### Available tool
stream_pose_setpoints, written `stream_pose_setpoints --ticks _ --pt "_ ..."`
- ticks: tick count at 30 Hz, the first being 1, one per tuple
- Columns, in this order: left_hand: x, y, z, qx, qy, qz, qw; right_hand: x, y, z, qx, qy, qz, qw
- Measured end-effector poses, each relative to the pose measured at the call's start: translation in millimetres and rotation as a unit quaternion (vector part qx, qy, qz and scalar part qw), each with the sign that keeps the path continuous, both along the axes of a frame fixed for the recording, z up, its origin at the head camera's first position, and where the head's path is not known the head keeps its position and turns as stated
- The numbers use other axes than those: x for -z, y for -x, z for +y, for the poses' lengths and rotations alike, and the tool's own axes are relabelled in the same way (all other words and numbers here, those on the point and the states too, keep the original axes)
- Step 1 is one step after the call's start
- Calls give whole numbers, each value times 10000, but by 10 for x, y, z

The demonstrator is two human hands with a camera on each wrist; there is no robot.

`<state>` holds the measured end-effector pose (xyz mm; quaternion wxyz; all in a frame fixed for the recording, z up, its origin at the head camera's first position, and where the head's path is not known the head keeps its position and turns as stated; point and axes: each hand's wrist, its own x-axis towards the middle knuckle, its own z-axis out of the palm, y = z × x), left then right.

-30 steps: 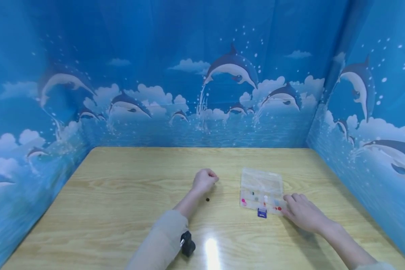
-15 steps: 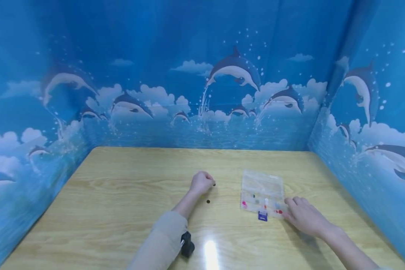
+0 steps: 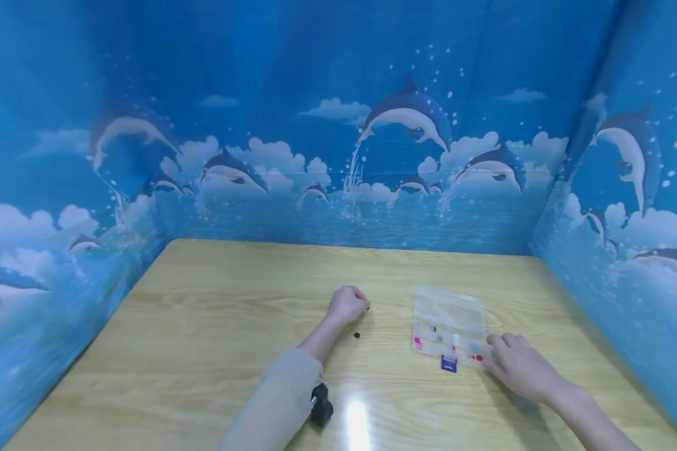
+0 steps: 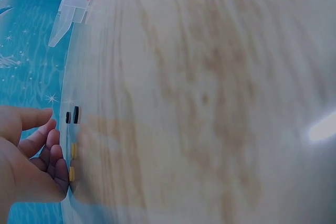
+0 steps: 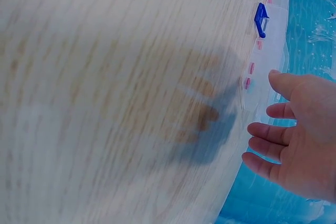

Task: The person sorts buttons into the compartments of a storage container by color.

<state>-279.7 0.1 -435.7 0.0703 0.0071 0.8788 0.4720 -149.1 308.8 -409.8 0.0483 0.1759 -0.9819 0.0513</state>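
Beside two small black discs, my left hand [image 3: 347,305] reaches over the table with fingers loosely curled. One black disc [image 4: 68,117] lies just past the fingertips, a small gap from the thumb; the other black disc [image 3: 356,335] is closer to the wrist. Two yellow discs [image 4: 73,150] lie by the curled fingers, mostly hidden by the arm in the head view. My right hand [image 3: 521,366] has relaxed fingers at the right edge of a clear compartment box [image 3: 450,308], its lid laid back. Red discs [image 3: 479,357] and pink discs [image 3: 418,341] sit inside.
A blue latch [image 3: 449,363] juts from the box's front edge. The wooden table [image 3: 214,338] ends at dolphin-print curtains [image 3: 316,156] behind and at both sides. A black wrist device [image 3: 321,406] hangs at the left sleeve [image 3: 284,388].
The head view has swung slightly left. My left fingertips have come down closer to the far black disc, which keeps its place beside the other. The right hand stays at the box's edge.
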Motion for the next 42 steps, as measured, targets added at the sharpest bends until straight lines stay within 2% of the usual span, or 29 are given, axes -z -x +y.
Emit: stream_pose_setpoints --ticks 7,13,20,31,42 --pt "-37 -7 49 11 200 1 9998 22 -14 41 -46 -39 182 9998" --pt "-25 -12 50 131 524 77 9985 16 -23 43 15 -28 100 9999" --pt "-27 -8 66 96 905 77 9958 9 -27 35 27 -6 75 10000" --pt "-20 -13 93 92 1393 268 9898 14 -14 43 -40 -59 126 9999" --pt "-21 3 82 131 1198 58 9927 15 2 46 -43 -69 146 9999"
